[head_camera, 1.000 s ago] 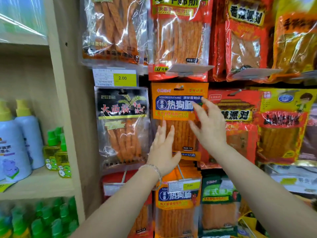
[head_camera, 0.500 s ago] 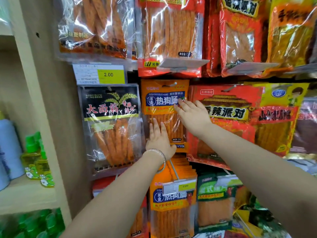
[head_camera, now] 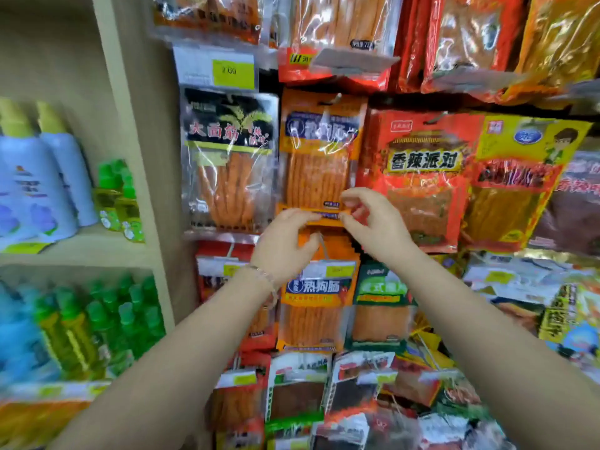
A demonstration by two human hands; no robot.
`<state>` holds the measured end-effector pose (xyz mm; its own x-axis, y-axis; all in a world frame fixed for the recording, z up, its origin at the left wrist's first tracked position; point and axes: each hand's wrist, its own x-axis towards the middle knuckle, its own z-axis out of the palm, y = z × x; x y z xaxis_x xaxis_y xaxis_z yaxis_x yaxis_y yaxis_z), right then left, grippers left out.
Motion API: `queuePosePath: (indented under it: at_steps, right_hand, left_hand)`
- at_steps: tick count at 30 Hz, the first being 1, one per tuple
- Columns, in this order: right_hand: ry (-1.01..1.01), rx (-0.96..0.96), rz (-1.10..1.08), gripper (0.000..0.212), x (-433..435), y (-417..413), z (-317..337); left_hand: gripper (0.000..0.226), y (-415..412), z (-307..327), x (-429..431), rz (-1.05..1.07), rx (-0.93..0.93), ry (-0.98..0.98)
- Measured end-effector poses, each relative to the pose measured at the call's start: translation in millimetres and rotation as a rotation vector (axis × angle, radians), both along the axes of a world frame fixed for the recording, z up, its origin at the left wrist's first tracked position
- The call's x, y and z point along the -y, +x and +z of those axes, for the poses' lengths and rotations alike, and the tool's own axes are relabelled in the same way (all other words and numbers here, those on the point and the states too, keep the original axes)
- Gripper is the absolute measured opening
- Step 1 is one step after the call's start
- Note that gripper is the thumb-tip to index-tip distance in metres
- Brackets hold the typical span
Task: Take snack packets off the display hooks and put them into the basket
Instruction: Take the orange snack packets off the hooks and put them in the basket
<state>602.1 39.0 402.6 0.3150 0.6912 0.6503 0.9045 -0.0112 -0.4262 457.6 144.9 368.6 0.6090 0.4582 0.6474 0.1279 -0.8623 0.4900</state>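
Shelf bay at far left: blue-and-white bottles (head_camera: 35, 183), green-capped bottles (head_camera: 120, 196) beside them, then the wooden upright (head_camera: 130, 151) that bounds the snack display. First hanging column: black-topped packet (head_camera: 227, 157), untouched, hanging under a yellow price tag (head_camera: 232, 71). Next column: orange packet (head_camera: 319, 151), top hole apparently still on its hook (head_camera: 337, 97), so not yet freed. Left hand (head_camera: 285, 245) is at the packet's lower edge, fingers curled over the bottom seam with the thumb underneath; reads as a light grip, though blur softens the contact. Right hand (head_camera: 376, 222) is at the same seam just to the right, thumb and forefinger closed in a pinch on the lower right corner, other fingers loosely bent. Further right: red packet (head_camera: 418, 177) and yellow packet (head_camera: 519, 177), both hanging, neither touched. The basket is not in view, so its contents cannot be told. Judgement on progress: grasp stage for this one packet; lifting it off the hook and carrying it to the basket remain, and many packets remain on the display.
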Motion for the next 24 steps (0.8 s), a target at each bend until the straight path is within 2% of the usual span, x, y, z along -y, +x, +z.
queuePosePath:
  at_steps: [2,4,6,8,10,14,17,20,24]
  right_hand:
    - [-0.005,-0.252,0.063,0.025,21.5,-25.3,-32.6]
    - [-0.051,-0.423,0.106,0.023,39.9,-53.8,-68.8]
    - [-0.128,-0.545,0.135,0.024,54.7,-84.1,-108.3]
    - [-0.236,-0.644,0.161,0.028,69.7,-117.7,-149.1]
    - [-0.333,-0.728,0.188,0.031,83.4,-150.2,-187.9]
    - [-0.611,-0.807,0.173,0.037,97.5,-211.8,-265.1]
    - [-0.844,-0.845,0.168,0.044,101.0,-261.5,-314.8]
    - [-1.007,-0.892,0.199,0.043,95.7,-309.4,-352.9]
    - [-1.132,-0.867,0.204,0.035,67.7,-362.3,-383.2]
  left_hand:
    - [0.026,-39.0,-29.6,18.9,0.016,0.048,-0.061]
    - [0.021,-79.0,-72.1,34.3,0.103,0.002,-0.185]
    - [0.021,-117.1,-122.2,45.5,0.223,-0.145,-0.358]
    - [0.021,-157.7,-170.7,56.7,0.308,-0.306,-0.618]
    - [0.014,-200.6,-214.1,71.1,0.366,-0.437,-0.756]
    - [0.01,-292.2,-281.7,107.6,0.539,-0.456,-0.971]
    - [0.034,-352.8,-316.6,122.9,0.643,-0.566,-1.144]
    - [0.032,-403.0,-343.5,123.0,0.756,-0.651,-1.207]
    - [0.03,-455.6,-359.8,111.8,0.781,-0.617,-1.281]
